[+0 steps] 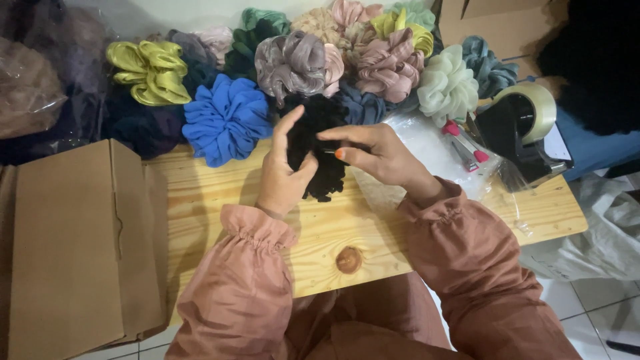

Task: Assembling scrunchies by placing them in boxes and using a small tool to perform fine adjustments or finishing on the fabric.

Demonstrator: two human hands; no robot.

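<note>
A black fabric scrunchie [319, 143] is held upright over the light wooden table [213, 193]. My left hand [283, 170] grips its left side, fingers pointing up. From the right, my right hand [373, 152] pinches the scrunchie's middle with thumb and fingertips; one nail is orange. Both arms wear dusty-pink sleeves with gathered cuffs. Behind the hands lies a row of scrunchies, among them a blue one [227, 120], a yellow-green one [152, 70], a grey-mauve satin one [293, 63] and a pale green one [448, 85].
A brown cardboard box [67, 247] stands at the table's left end. At the right sit a black tape dispenser [523, 127], a pink-handled stapler [467, 143] and clear plastic bags [427, 143]. Another cardboard box [493, 23] is at the back right.
</note>
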